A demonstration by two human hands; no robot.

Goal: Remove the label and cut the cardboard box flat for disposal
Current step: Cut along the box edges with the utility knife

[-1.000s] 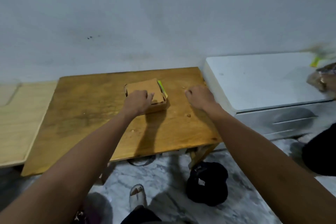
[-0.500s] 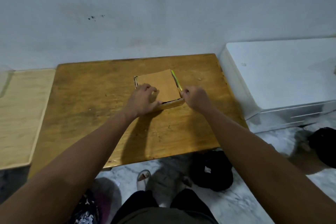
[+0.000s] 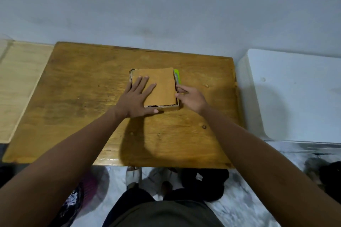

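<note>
The cardboard box sits near the middle of the wooden table, intact and uncut: a shallow box with its top flap lying closed over it and dark gaps showing along the near and left edges. No label is visible on the top face; whether one sits elsewhere cannot be told. A green-handled tool, probably a cutter, lies touching the box's right side. In my judgement the task is at its start; label removal and all cutting remain.

The left hand lies flat on the left part of the top flap, fingers spread and straight, thumb along the near edge, pressing the box down. The right hand is at the box's right edge, thumb and forefinger drawn close at the near end of the tool; whether they already pinch it cannot be told. Both forearms reach forward from the near side of the table
</note>
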